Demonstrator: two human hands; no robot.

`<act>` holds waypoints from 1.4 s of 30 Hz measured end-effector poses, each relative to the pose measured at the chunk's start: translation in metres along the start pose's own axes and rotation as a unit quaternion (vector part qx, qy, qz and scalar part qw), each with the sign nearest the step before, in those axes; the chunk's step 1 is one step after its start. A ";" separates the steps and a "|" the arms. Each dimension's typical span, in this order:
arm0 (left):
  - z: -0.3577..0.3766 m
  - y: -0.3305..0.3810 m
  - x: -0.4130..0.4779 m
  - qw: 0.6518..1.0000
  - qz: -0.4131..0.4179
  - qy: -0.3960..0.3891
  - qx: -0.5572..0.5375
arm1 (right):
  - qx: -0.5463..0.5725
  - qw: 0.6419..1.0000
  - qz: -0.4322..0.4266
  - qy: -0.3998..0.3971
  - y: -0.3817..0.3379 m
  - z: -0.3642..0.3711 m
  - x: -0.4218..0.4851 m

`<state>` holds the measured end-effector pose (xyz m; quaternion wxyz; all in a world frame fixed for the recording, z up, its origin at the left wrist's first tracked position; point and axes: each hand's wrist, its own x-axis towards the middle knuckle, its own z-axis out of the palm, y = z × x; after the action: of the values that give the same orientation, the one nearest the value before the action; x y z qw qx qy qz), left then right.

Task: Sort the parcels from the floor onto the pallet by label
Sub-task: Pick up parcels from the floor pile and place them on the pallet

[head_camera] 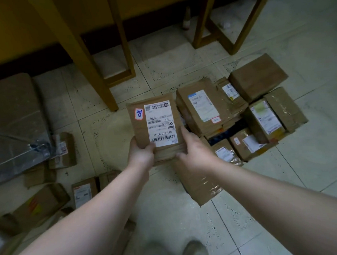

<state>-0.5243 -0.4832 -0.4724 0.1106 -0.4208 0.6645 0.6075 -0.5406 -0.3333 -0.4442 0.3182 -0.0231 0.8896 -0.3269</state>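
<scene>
Pale tiled floor (169, 216), yellow wall (9, 28) at the back, wooden frame legs (84, 53) standing on the tiles.

Far left: large brown box (10, 101) with a grey plastic bag (13, 152) lying against its near side. Just right of the bag is a small taped parcel (63, 150). Nearer the person are a flat carton (40, 204) and a labelled parcel (83, 192), all on the floor.

Centre: the held parcel (157, 126), a flat brown carton, is up off the floor in front of the person. Its face is up, showing a white shipping label (160, 124) and a red-edged sticker (139, 113) at the label's left. Left hand (140, 154) grips the near left corner, thumb on top at the barcode. Right hand (194, 151) grips the near right corner, fingers running up the right edge.

Under the right forearm a taped carton (201, 186) lies on the tiles.

Right: tight cluster of cartons, touching each other: a labelled box (200, 105) just beside the held parcel, a plain box (257, 76) behind, and another labelled box (265, 119) at far right. Something dark blue (223, 133) shows in a gap between them; cannot tell what it is.

Bottom edge: one grey shoe (195, 252).
</scene>
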 end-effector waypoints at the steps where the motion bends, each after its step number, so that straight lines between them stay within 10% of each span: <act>1: 0.005 0.001 0.004 1.000 0.001 0.002 -0.002 | -0.009 1.000 -0.003 -0.001 0.002 -0.003 0.004; 20: 0.098 -0.022 0.090 0.995 -0.065 0.049 -0.057 | -0.299 0.953 0.024 -0.034 0.087 -0.070 0.134; 42: 0.124 -0.056 0.117 0.992 -0.117 0.040 -0.008 | -0.319 0.944 -0.062 -0.061 0.134 -0.069 0.148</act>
<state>-0.6035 -0.4166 -0.6189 0.1509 -0.5204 0.6096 0.5786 -0.6763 -0.2259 -0.5658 0.3267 -0.1984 0.9231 -0.0426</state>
